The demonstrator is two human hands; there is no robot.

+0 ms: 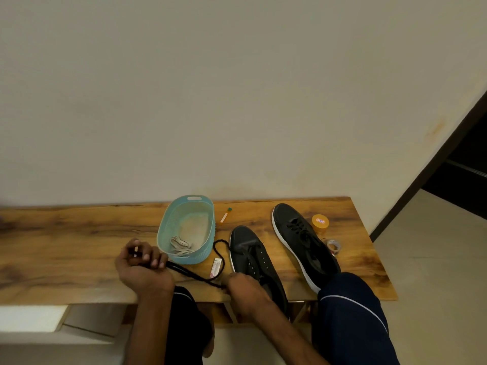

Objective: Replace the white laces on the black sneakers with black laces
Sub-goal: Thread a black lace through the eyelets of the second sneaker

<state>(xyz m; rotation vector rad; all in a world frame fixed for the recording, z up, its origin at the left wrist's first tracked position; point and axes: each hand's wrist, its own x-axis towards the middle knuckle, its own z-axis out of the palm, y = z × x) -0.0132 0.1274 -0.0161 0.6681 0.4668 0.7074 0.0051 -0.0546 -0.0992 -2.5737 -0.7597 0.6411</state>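
Forearms are coming in from the bottom edge, with a knee in dark trousers on each side.

Left hand (pixel 142 262): resting on the table (pixel 66 248), fingers curled tight round the black lace (pixel 195 276). The gathered end is sitting inside the fist, so the tip is not showing.

Right hand (pixel 245 288): lying over the heel end of the near shoe (pixel 253 259), back of the hand to the camera, fingers bent down. The lace is running straight into its fingertips, so it is judged to be pinching the lace there. The pinch itself is hidden.

Lace: stretching nearly taut from the left fist, rightward and toward the person, to the right hand. A slack loop is curving away past the basket (pixel 208 248) and back to the toe-end eyelets of the near shoe.

Near shoe: long axis pointing away from the person, toe far, heel under the right hand. The upper eyelets are looking unlaced.

Far shoe (pixel 303 241): already wearing black lacing. White laces (pixel 180 246) are lying in the basket.

Judgement: lacing of the second shoe is under way. The open eyelets are lying just beyond the right hand and well apart from the left. The right hand is therefore better placed to feed, while the left is taking up slack.
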